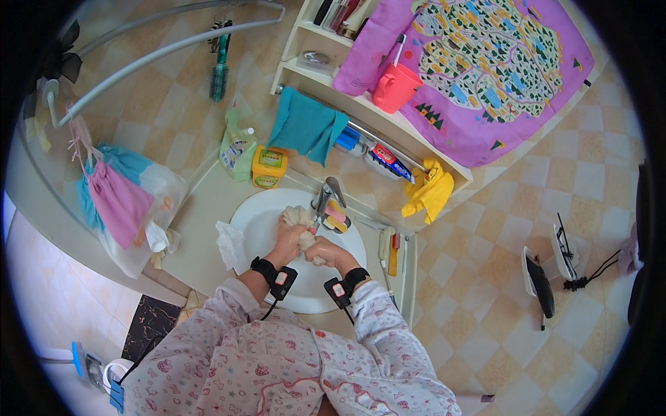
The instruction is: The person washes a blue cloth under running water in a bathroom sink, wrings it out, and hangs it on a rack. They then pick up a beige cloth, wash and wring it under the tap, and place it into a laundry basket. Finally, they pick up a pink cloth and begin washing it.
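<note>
Over the white oval washbasin (251,217), both of my hands grip one wet, bunched beige cloth (296,215). My left hand (289,239) is closed around its upper part, and a clump of the fabric bulges out above that fist. Lower and to the right, my right hand (331,252) is shut on the other end, with a bit of cloth poking out below the fingers. Just above the hands stands the chrome faucet (327,193). Beside the faucet, a soap dish (336,222) with a pink bar sits at the basin's rim.
A crumpled white tissue (229,244) lies left of the basin. Behind it stand a yellow tub (269,167) and a green bag (237,151). A long-handled brush (385,247) rests at the right. Teal (307,125) and yellow (430,190) cloths hang from the shelf rail.
</note>
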Tool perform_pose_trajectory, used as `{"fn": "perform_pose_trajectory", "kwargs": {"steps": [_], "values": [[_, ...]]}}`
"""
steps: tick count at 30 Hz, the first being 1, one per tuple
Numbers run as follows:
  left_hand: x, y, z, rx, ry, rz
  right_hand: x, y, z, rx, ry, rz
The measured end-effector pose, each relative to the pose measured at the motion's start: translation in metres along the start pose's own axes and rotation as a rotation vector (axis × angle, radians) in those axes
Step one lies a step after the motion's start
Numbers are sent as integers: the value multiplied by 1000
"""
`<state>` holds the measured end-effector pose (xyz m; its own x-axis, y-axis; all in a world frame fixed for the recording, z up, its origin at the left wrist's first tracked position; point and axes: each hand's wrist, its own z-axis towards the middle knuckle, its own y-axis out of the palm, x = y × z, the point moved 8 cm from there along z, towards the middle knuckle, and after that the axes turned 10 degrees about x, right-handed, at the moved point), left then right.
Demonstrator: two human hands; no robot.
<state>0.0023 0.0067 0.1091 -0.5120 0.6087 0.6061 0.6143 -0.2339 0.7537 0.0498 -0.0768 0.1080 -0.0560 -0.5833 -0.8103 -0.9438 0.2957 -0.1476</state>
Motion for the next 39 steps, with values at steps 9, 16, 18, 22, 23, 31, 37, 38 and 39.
{"fn": "perform_pose_trajectory", "kwargs": {"steps": [9, 16, 18, 22, 23, 31, 37, 38, 39], "values": [[-36, -41, 26, 238, -189, -97, -37, 8, -81, 879, -985, -636], [-18, -32, 8, 151, 219, 653, -36, 27, -80, 1022, -1117, -914], [-48, -51, 1, 479, -196, 32, -38, 16, -65, 1048, -977, -867], [-39, -24, 5, 219, -65, -74, -36, 0, -44, 986, -652, -923], [-34, -23, 5, 196, 2, -29, -37, -2, -43, 978, -627, -934], [-17, -13, -2, 192, 115, 128, -27, -11, -19, 697, -540, -742], [-7, 2, 0, 23, 80, 178, -14, -11, -7, 485, -420, -308], [-5, 4, 1, -15, 91, 179, -9, -11, -6, 451, -341, -227], [-5, 6, 2, -44, 89, 178, -7, -6, -5, 381, -305, -122]]}}
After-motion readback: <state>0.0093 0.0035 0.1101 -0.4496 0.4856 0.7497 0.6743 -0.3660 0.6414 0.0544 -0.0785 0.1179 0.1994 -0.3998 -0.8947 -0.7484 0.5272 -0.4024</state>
